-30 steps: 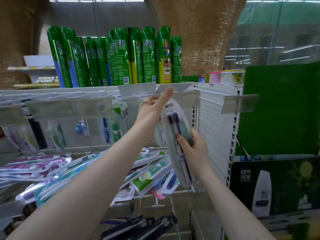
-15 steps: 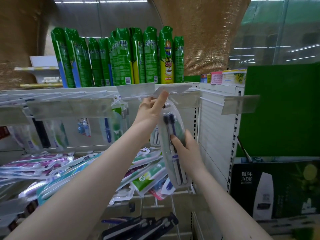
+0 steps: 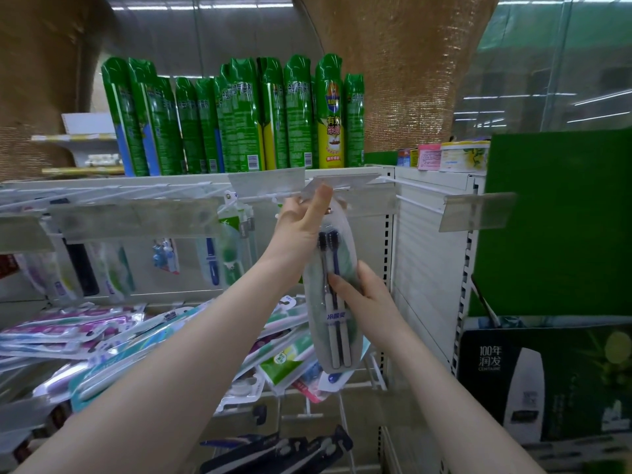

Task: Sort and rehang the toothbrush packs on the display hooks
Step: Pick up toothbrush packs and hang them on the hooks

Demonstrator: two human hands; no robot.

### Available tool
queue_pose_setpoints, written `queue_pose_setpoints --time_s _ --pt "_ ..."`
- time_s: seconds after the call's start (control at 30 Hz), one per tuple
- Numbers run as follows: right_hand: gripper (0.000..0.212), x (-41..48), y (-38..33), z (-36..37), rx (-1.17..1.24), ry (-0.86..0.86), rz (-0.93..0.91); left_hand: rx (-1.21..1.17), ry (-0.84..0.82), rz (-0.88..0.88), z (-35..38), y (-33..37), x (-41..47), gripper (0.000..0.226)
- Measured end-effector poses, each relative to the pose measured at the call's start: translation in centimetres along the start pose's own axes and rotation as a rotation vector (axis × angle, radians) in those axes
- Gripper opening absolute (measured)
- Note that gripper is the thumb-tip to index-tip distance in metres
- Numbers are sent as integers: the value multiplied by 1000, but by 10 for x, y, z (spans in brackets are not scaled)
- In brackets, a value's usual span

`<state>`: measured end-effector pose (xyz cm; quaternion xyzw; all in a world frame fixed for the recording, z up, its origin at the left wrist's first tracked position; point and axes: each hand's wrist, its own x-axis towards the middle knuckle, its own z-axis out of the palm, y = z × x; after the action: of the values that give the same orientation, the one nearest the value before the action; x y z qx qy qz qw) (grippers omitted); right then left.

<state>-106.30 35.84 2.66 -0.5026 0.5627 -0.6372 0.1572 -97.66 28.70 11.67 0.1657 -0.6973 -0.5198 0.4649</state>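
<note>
- Right now the toothbrush pack [image 3: 337, 323] is upright between your two hands. Its top is tucked up under the clear price flap [image 3: 342, 181] and its foot hangs above the heap of loose packs [image 3: 102, 333] on the shelf below.
- Your left hand [image 3: 301, 224] pinches the pack's top edge, with the thumb raised along the front and the other fingers curled in behind.
- Your right hand [image 3: 362, 295] wraps the pack's middle. The thumb lies across the front over the two brush handles, and the fingers close round the back.
- Expect the pack to be light, since it looks like a clear blister shell holding two brushes. It is probably stiff enough lengthwise to stay straight, but easy to flex.
- The glossy plastic is likely slippery, so rely on the pinch rather than on friction.
- The thin top tab is probably the weak spot. Steer from just below it, steady the pack from mid-length, and avoid crushing the bubble.
- The hang hole is hidden behind your left hand and the flap, so you cannot tell whether any prong has entered it.
- The white wire hook [image 3: 263, 199] shows only to the left of your hand. Its tip is out of sight.
- The back of the pack is hidden, and the print on its band is too small to read.
</note>
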Motion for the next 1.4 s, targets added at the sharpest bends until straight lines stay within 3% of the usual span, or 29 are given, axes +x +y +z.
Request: queue_pose_setpoints --time_s 0.1,0.2,0.4,0.53,0.67,1.03,1.4 --pt "12 0 -1 1 5 18 -15 9 27 10 1 0 1 30" --pt "12 -1 -1 1 19 34 -35 -35 62 19 1 0 2 22" --pt "6 -4 1 -3 14 124 -76 -51 96 -23 6 4 5 23" --pt "7 -2 -3 -6 26 123 -54 -85 104 -21 7 6 4 50" --pt "11 1 -3 -8 -34 122 -42 -13 81 -15 5 5 3 54" --pt "19 11 12 -8 -55 165 69 63 49 -3 1 -2 -2 29" --pt "18 44 27 7 -59 259 163 154 -56 100 -13 -41 5 43"
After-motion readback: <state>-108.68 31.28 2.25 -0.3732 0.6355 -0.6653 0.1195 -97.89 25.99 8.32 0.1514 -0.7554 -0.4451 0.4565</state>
